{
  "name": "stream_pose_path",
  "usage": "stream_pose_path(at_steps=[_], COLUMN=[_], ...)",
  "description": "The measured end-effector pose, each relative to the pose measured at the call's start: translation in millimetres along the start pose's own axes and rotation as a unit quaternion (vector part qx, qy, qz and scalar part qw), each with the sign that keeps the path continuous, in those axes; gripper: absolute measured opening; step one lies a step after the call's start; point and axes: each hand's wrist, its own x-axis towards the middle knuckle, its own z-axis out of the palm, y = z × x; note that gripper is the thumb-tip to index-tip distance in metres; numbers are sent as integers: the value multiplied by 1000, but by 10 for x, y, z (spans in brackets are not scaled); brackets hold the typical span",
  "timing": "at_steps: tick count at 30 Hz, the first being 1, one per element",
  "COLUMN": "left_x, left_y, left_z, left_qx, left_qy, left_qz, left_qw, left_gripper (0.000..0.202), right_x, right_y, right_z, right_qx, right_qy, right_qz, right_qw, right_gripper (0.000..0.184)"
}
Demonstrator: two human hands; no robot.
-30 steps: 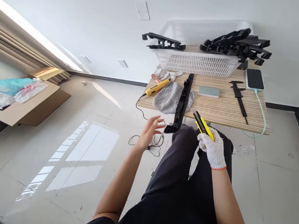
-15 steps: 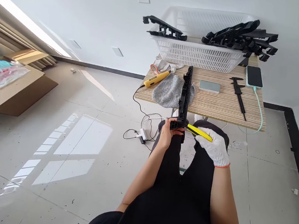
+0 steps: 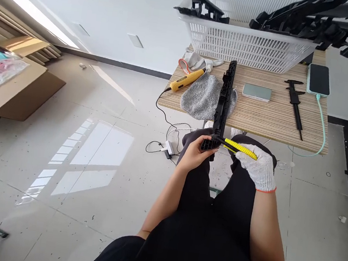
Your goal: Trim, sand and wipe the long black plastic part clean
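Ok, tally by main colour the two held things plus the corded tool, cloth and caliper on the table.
Black: 2, the plastic part in the left hand and the caliper
Yellow: 2, the cutter in the gloved right hand and the corded tool
Grey: 1, the cloth
Total: 5

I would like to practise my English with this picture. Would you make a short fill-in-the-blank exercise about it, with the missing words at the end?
1. The right hand wears a white ____.
2. It grips a black and ____ utility knife.
3. The left hand holds a long part coloured ____.
4. On the table, the caliper lies between the grey-green block and the ____, into which a mint-green cable is plugged.

Missing words: glove; yellow; black; phone.
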Motion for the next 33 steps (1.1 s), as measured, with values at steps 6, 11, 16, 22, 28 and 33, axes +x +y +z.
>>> stream_pose_path(at_steps=[6, 11, 16, 22, 28, 33], left_x=[19, 18, 8, 4, 5, 5], left_y=[-18, -15, -7, 22, 30, 36], left_z=[-42, -44, -7, -2, -10, 0], left_qx=[-25, 18, 12, 35, 53, 46], left_qy=[-17, -3, 6, 2, 6, 9], left_qz=[28, 34, 20, 22, 19, 20], left_qw=[999, 999, 1000, 999, 998, 999], left_gripper=[48, 45, 42, 41, 41, 43], right_x=[-41, -27, -39, -42, -50, -50], right_y=[-35, -37, -41, -50, -106, -86], right_z=[14, 38, 66, 30, 29, 37], right_qx=[10, 73, 20, 33, 10, 5], right_qy=[-38, -12, 67, 51, 36, 24], right_qz=[5, 21, -5, 8, 33, 30], right_qw=[999, 997, 998, 998, 999, 999], right_gripper=[40, 38, 38, 39, 41, 44])
